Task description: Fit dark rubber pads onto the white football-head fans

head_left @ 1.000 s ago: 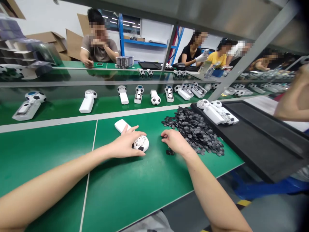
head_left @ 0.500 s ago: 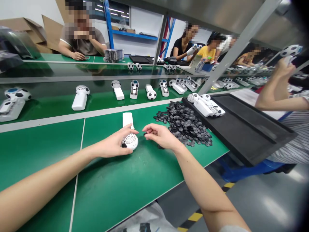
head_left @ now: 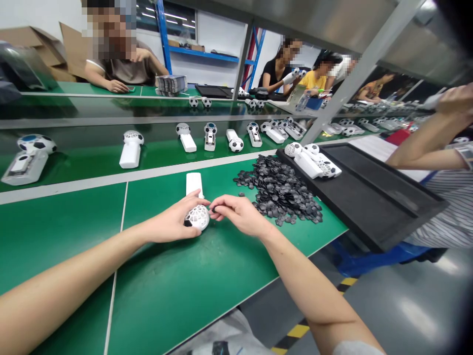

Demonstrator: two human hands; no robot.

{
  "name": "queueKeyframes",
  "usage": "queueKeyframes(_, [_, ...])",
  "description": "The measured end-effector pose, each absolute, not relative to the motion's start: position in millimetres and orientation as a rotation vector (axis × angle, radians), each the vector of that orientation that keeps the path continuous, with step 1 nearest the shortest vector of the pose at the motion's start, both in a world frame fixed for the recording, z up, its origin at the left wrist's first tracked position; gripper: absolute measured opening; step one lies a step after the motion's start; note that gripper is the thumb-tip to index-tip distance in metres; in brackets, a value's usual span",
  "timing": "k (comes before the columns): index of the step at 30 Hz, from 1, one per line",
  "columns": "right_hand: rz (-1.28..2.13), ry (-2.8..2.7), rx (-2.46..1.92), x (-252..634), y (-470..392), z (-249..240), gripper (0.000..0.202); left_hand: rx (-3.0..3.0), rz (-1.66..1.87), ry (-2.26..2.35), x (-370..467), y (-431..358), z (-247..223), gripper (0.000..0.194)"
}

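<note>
A white handheld device with a round, football-patterned head (head_left: 197,217) lies on the green table, its handle (head_left: 194,184) pointing away from me. My left hand (head_left: 176,217) is wrapped round the left side of that head, thumb in front and fingers behind. One black patch shows at the head's lower left; the rest of the visible top is white lattice. Just right of the head, my right hand (head_left: 236,212) pinches a small black piece (head_left: 214,209) between thumb and fingers. To the right lies a heap of flat black pieces (head_left: 284,190).
Behind the table's pale ledge, a green belt (head_left: 158,153) carries several similar football-headed devices. A black tray (head_left: 377,187) at right holds a few more. A slanted metal post (head_left: 354,74) rises beyond it. A co-worker's arm (head_left: 424,133) reaches in at far right; other people sit across.
My right hand has moved left with the black piece, closer to the device's head. My left hand keeps its hold. Devices on the belt have shifted to the right.
</note>
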State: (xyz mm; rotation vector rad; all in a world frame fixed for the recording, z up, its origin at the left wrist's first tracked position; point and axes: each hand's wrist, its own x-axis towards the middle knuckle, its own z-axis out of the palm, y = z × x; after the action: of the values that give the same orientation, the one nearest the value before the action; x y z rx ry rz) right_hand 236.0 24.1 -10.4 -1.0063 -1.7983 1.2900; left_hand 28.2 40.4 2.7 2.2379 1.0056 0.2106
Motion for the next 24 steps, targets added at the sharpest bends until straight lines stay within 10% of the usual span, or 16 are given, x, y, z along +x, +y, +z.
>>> queueKeyframes(24, [1.376,-1.763,-0.97,221,29,-27,0.017,2.135,0.34,1.121,35,36,-2,0.045])
